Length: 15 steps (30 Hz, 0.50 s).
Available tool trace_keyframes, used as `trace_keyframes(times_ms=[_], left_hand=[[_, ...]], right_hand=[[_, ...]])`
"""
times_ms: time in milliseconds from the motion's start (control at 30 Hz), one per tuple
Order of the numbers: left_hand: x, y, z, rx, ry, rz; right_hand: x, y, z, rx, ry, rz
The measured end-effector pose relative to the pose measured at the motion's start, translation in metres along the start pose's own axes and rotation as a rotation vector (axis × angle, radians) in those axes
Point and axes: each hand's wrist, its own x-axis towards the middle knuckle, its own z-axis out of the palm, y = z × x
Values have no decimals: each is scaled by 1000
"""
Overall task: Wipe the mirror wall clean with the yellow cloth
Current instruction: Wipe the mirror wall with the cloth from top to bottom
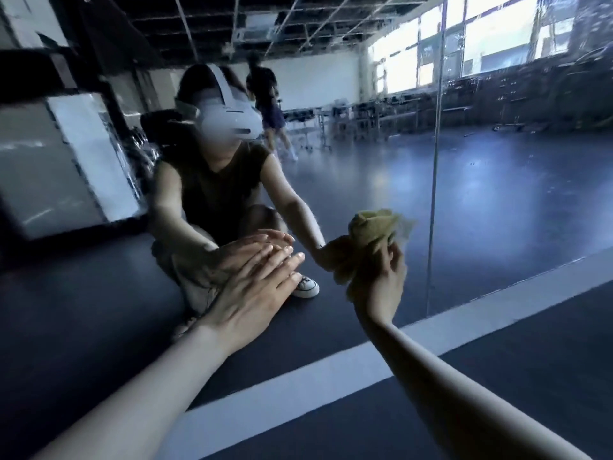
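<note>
Mirror wall point(497, 194); dark studio floor point(537, 360)

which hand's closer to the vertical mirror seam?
Right. The right hand, gripping the cloth, is just left of the seam; the left hand lies flat on the mirror farther left.

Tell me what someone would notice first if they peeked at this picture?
Probably the big mirror wall filling the view, showing a crouching person in a white headset at centre left. Low in the middle, the left hand lies flat on the glass, fingertips meeting their own reflection. Just to its right, the right hand grips the bunched yellow cloth at the glass.
</note>
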Motion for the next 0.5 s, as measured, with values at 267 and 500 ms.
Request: trace_keyframes(times_ms=[267, 500], left_hand=[[-39, -7, -9, 32, -87, 56], [-77, -58, -31, 73, -71, -299]], right_hand=[[-42, -38, 17, -1, -194, -470], [-19, -102, 50, 51, -209, -764]])
